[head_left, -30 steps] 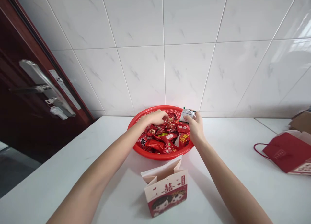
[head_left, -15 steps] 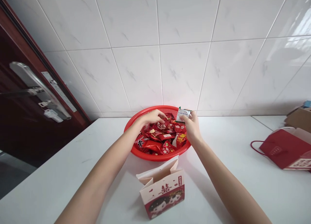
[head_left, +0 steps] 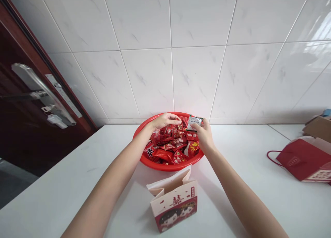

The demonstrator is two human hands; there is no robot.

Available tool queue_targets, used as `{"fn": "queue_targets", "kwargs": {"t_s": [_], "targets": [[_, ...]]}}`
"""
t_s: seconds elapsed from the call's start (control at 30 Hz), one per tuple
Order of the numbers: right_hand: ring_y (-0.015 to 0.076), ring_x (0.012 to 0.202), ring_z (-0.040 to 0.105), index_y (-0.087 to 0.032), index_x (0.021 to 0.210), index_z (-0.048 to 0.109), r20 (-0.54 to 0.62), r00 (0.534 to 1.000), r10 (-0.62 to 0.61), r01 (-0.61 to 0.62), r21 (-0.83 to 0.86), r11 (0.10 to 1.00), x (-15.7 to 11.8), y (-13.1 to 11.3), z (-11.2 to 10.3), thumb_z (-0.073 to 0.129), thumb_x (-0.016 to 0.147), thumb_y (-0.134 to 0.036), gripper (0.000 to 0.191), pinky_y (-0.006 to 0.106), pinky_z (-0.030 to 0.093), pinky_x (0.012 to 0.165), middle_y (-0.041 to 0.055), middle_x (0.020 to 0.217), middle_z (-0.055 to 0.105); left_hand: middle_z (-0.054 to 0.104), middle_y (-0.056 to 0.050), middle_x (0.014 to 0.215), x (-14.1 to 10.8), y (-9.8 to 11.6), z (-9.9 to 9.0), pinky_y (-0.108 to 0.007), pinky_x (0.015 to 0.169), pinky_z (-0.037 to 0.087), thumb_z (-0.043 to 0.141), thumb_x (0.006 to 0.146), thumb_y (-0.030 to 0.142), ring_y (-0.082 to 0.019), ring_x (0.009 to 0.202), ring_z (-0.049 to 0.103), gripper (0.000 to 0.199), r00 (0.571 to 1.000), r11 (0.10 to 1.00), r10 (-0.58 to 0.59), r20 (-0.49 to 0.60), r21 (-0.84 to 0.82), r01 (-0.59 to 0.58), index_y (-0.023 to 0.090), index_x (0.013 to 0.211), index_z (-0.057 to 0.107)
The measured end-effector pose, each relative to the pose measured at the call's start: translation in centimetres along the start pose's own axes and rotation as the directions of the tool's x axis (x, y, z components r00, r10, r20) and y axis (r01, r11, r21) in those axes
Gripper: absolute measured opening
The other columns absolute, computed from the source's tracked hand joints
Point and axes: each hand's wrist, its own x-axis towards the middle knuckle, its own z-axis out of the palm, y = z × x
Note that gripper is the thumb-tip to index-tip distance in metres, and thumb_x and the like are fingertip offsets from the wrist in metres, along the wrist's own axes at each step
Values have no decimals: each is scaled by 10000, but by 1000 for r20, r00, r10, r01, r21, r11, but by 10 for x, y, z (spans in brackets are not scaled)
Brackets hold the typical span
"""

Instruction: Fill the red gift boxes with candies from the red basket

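Nearest you, straight ahead at twelve o'clock, a small printed paper box (head_left: 176, 210) stands upright on the white bench (head_left: 64, 172), its top open; you cannot tell from this angle whether anything lies inside. Just beyond it, also at twelve, sits a red basket (head_left: 165, 167) with many red packets (head_left: 165, 155) heaped in it.

As far as can be judged, the work is partway: one white packet (head_left: 194, 123) is up in your grasp, while the heap lies unsorted in the basket and the box waits open.

Your right hand (head_left: 204, 133) is at the basket's two o'clock edge, thumb and fingers closed on the white packet, which is raised above the rim. Your left hand (head_left: 164, 121) reaches over the heap at about eleven o'clock, fingers bent and close to the red packets; you cannot tell whether they pinch one.

Farther off at two o'clock are a red bag (head_left: 294, 158) with a cord handle and a cardboard box (head_left: 318, 127). A dark door (head_left: 31, 127) is at ten; a tiled wall (head_left: 144, 21) closes off twelve.
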Motion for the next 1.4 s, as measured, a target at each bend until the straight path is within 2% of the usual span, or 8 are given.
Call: {"fn": "queue_targets", "kwargs": {"t_s": [0.23, 0.43, 0.6, 0.73, 0.87, 1.1, 1.27, 1.4], "targets": [[200, 785, 688, -243, 828, 543, 83, 996, 36, -38, 18, 999, -3, -3, 2, 784, 628, -311, 320, 322, 539, 714, -38, 795, 722, 776, -71, 933, 8, -3, 10, -368, 895, 519, 909, 627, 470, -203, 891, 684, 434, 999, 969, 38, -37, -244, -46, 147, 887, 781], [214, 805, 708, -229, 893, 552, 124, 992, 24, -24, -3, 1000, -3, -1, 0, 889, 555, -333, 489, 350, 553, 741, -17, 820, 742, 774, -51, 881, 8, 3, 22, -373, 865, 546, 919, 626, 454, -192, 836, 695, 446, 996, 979, 21, -82, -202, -37, 141, 909, 774], [209, 799, 709, -228, 888, 571, 103, 995, -7, 5, 18, 1000, -3, -1, 0, 865, 568, -327, 446, 346, 561, 731, -8, 843, 752, 776, -75, 883, 7, 4, 17, -387, 876, 555, 857, 689, 504, -219, 845, 710, 447, 996, 989, 43, -80, -138, -54, 134, 921, 761], [196, 795, 697, -224, 863, 582, 51, 998, -36, 35, 31, 999, -1, -1, 0, 837, 577, -295, 389, 329, 555, 730, -16, 815, 737, 786, -50, 980, 7, -4, 6, -293, 808, 537, 725, 775, 435, -209, 925, 718, 326, 988, 974, -150, 40, 177, 141, 191, 989, 753], [195, 781, 692, -222, 866, 588, 17, 1000, -21, 20, 37, 999, -1, -3, -1, 820, 578, -288, 375, 323, 551, 711, -21, 794, 733, 765, -1, 781, 8, -16, -1, -231, 624, 471, 828, 512, 222, -209, 800, 691, 271, 929, 837, -347, 125, 487, 247, 208, 775, 764], [193, 810, 701, -229, 852, 567, 37, 999, -9, 7, 54, 998, -1, -3, -1, 822, 585, -269, 371, 329, 562, 749, -21, 832, 745, 756, 4, 805, 7, -19, -7, -227, 624, 488, 732, 585, 208, -193, 766, 696, 327, 937, 797, -344, 64, 548, 255, 213, 910, 764], [203, 814, 706, -233, 840, 555, 30, 999, -18, 16, 54, 998, 0, -2, 0, 823, 571, -277, 382, 336, 566, 738, -19, 825, 749, 729, 17, 734, 7, -18, -7, -231, 593, 453, 856, 434, 216, -198, 717, 656, 316, 921, 712, -388, 24, 643, 283, 227, 726, 735], [205, 807, 703, -228, 825, 564, 34, 999, -20, 17, 64, 998, 0, -2, 0, 820, 567, -274, 367, 337, 569, 729, -6, 821, 750, 723, -28, 724, 8, -22, -5, -283, 600, 471, 790, 447, 128, -245, 695, 656, 278, 913, 678, -406, -42, 656, 332, 214, 701, 716]]}}
